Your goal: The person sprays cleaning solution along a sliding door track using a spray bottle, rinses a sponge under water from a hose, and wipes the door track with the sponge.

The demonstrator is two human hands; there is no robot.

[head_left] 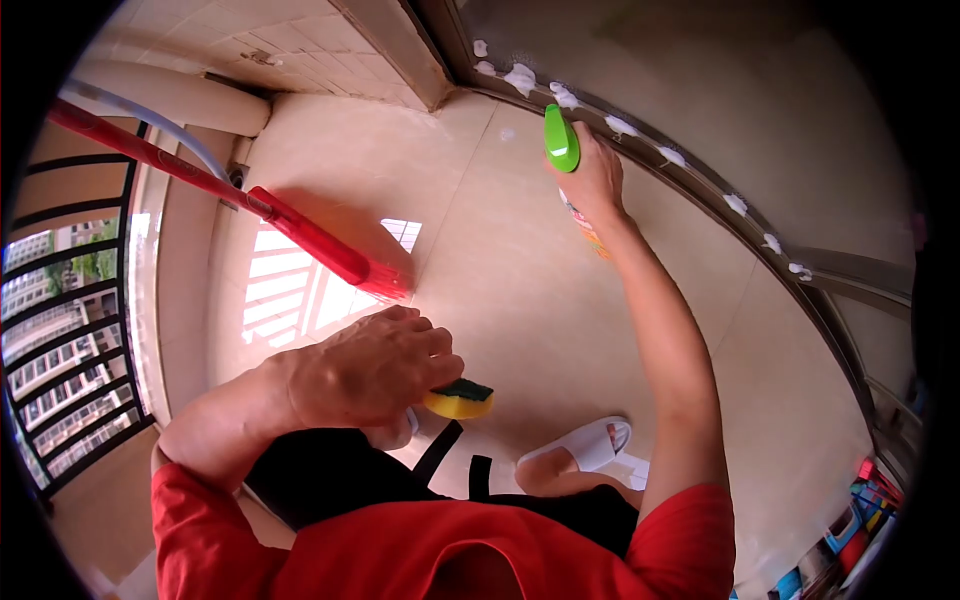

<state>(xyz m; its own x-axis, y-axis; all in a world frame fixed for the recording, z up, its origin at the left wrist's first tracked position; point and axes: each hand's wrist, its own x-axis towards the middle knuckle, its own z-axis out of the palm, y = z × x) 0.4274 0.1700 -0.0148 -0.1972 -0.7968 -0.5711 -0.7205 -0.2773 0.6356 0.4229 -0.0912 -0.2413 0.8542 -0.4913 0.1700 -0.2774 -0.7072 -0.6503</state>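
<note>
The left hand point(375, 365) has its grip clamped on a yellow-and-green sponge block point(460, 404), well apart from the long dark track point(704, 183). Beside the track, the right hand point(596, 180) grips a green-topped spray bottle point(562, 140); white foam blobs point(621, 126) dot the track.

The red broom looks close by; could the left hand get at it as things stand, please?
Probably yes: nothing visible stands between the left hand and the red broom, though that hand holds a sponge, which may hinder a grip.
</note>
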